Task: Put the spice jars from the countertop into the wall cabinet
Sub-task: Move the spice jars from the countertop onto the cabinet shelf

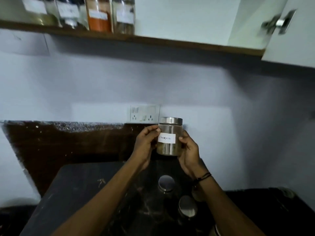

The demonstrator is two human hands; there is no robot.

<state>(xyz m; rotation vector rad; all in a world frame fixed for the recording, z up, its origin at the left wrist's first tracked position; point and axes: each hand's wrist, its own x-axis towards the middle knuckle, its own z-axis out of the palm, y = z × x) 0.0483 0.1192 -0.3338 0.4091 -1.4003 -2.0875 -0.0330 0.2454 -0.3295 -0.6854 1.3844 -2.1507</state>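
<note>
Both hands hold one glass jar [169, 136] upright in the air above the dark countertop [81, 188], the left hand [144, 145] gripping its side at 9 o'clock and the right hand [188, 152] at 3 o'clock; its steel lid is on and its white label faces the camera. Two more lidded jars [166, 183] [187, 206] stand on the countertop at 6 o'clock of the held one. At 11 o'clock, on the cabinet shelf [119, 37], a row of labelled jars [98, 14] stands, with the cabinet door [293, 34] at 1 o'clock.

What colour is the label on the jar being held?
White, with dark handwriting; the label shows in the head view.
</note>
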